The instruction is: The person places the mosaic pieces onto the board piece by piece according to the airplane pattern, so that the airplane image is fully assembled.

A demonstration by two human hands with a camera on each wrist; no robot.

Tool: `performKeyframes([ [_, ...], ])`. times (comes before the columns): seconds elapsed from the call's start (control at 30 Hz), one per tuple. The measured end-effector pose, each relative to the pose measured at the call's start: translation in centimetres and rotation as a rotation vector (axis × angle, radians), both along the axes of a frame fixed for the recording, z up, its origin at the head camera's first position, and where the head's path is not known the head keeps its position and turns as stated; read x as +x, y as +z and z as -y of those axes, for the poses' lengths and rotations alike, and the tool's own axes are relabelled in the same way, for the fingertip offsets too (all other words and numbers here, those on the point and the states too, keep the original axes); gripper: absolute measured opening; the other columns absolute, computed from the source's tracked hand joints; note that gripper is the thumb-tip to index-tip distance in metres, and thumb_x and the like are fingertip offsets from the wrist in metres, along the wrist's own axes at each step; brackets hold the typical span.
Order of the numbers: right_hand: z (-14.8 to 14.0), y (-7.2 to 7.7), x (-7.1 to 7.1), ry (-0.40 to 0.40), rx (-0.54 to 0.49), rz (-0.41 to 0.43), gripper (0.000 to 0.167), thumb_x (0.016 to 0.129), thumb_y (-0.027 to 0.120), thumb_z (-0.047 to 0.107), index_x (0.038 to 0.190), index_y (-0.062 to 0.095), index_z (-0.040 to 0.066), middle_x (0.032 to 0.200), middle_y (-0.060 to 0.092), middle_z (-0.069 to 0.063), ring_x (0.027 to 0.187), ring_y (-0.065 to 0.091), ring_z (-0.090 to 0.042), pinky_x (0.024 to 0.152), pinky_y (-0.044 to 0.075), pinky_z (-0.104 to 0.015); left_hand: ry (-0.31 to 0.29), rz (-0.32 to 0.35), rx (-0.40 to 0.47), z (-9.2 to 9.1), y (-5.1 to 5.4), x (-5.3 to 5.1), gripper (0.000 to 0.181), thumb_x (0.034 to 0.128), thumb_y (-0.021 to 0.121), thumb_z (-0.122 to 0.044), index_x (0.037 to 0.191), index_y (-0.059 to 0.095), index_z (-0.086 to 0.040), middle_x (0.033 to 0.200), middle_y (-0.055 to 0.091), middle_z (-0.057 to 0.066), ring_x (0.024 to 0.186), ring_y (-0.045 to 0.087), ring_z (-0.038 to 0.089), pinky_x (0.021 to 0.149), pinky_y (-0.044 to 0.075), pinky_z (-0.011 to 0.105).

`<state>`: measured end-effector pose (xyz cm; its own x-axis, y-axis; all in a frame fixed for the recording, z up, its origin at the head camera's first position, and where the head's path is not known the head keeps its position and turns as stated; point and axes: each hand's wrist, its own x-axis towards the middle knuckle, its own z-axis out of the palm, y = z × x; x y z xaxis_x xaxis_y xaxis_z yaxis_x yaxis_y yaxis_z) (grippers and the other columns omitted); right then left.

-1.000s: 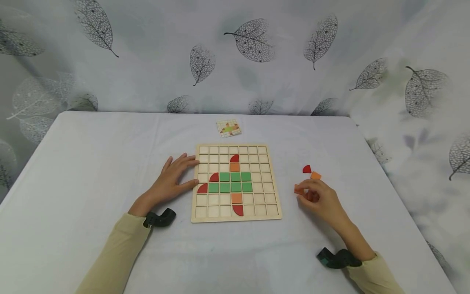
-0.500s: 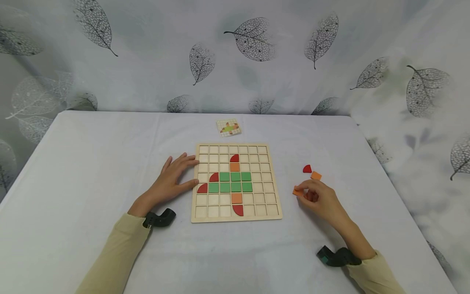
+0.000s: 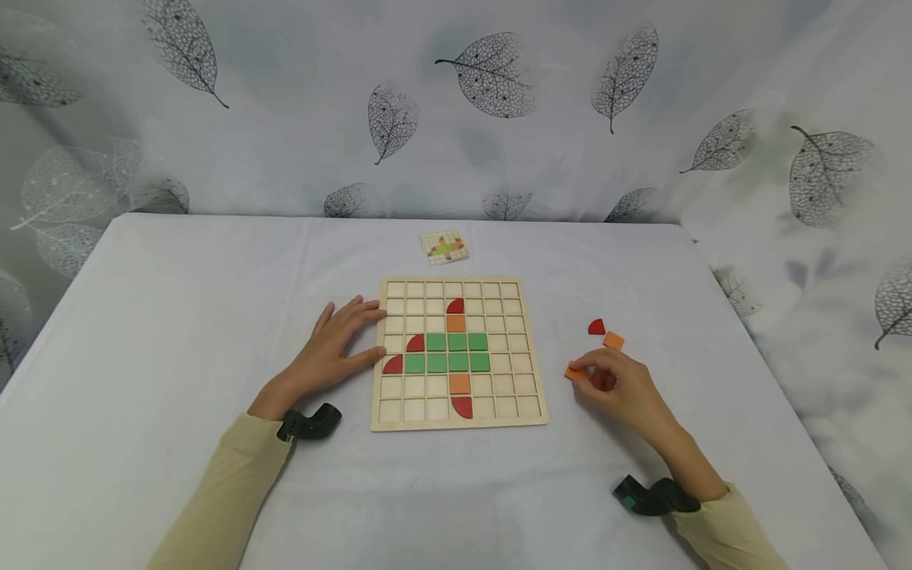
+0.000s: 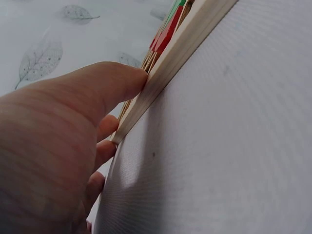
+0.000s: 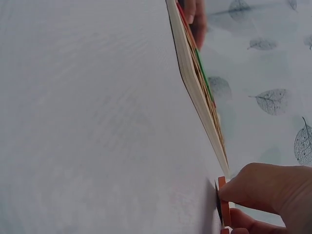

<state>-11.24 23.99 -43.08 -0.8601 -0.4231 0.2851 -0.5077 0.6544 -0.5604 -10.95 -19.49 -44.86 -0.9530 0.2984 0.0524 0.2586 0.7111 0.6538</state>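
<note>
A wooden grid board (image 3: 534, 396) lies on the table, with green squares (image 3: 457, 363), orange squares (image 3: 459, 385) and red quarter-circles (image 3: 462, 408) set in its cells. My left hand (image 3: 335, 344) rests on the board's left edge, fingers spread and thumb tip on the rim, as the left wrist view also shows. Right of the board, my right hand (image 3: 620, 388) pinches an orange square tile (image 5: 224, 195) between thumb and fingers, slightly tilted near the cloth. Just beyond that hand lie a loose orange square (image 3: 613, 340) and a red quarter-circle (image 3: 596, 326).
A small picture card (image 3: 444, 247) with a coloured grid pattern lies behind the board. White cloth covers the table (image 3: 214, 277). A leaf-printed backdrop (image 3: 285, 119) stands behind it and at the right. Each wrist bears a black camera mount (image 3: 311, 423).
The orange tile in my right hand has shifted slightly left and toward me, and the fingers moved a little with it. My left hand stays on the board's edge.
</note>
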Motion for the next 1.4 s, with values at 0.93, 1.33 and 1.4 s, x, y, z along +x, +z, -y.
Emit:
performKeyframes([
  [0.93,2.0,0.4,-0.7,0.103,-0.081,0.04,0.027,0.072,0.077,-0.011,0.095,0.071,0.003,0.093,0.068,-0.006,0.076,0.06,-0.016,0.062,0.054,-0.022,-0.002,-0.011,0.007,0.0,-0.1,0.0,0.057,0.0918,0.068,-0.029,0.142,0.048,-0.01,0.153,0.038,0.013,0.149,0.016,0.032,0.119,-0.004,0.052],
  [1.33,3.1,0.8,-1.3,0.167,-0.113,0.058,0.027,0.074,0.075,-0.013,0.097,0.07,0.001,0.096,0.068,-0.008,0.076,0.061,-0.019,0.063,0.056,-0.025,-0.003,-0.037,0.026,0.1,-0.1,0.1,0.057,0.091,0.068,-0.03,0.14,0.049,-0.009,0.151,0.04,0.014,0.148,0.018,0.033,0.119,-0.004,0.053],
  [1.4,3.3,0.8,-1.3,0.179,-0.125,0.059,0.028,0.074,0.075,-0.013,0.098,0.07,0.001,0.096,0.068,-0.009,0.076,0.062,-0.02,0.063,0.057,-0.026,-0.006,-0.039,0.026,0.1,-0.1,0.1,0.057,0.0913,0.068,-0.03,0.14,0.049,-0.009,0.151,0.04,0.014,0.148,0.018,0.033,0.119,-0.003,0.053],
])
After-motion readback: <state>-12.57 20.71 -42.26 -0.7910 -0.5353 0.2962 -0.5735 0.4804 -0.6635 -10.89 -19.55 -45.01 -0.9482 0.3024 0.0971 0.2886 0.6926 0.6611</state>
